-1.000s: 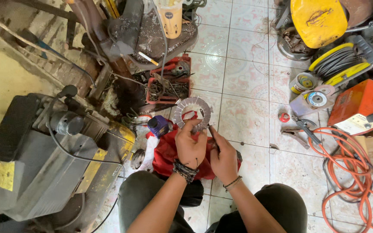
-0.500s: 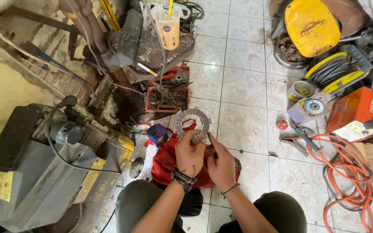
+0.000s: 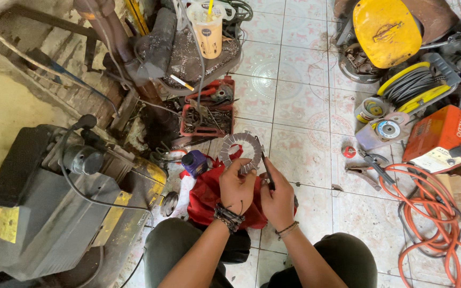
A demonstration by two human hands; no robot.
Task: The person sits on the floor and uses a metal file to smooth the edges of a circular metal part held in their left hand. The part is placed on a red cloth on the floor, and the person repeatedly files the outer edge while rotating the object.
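Grey metal makes up the toothed ring (image 3: 240, 152), which the left hand (image 3: 237, 188) pinches tight at its lower edge, up above the floor. The right hand (image 3: 277, 198) is closed around a thin dark tool (image 3: 265, 168) just beside the ring. A red cloth (image 3: 209, 194) lies under both hands on the pale patterned tile floor (image 3: 300, 106). Near it, a red tray (image 3: 207, 109) holds wires and small metal bits. A tan cup (image 3: 208, 29) with a straw stands farther off. An orange hose (image 3: 428, 213) curls on the right.
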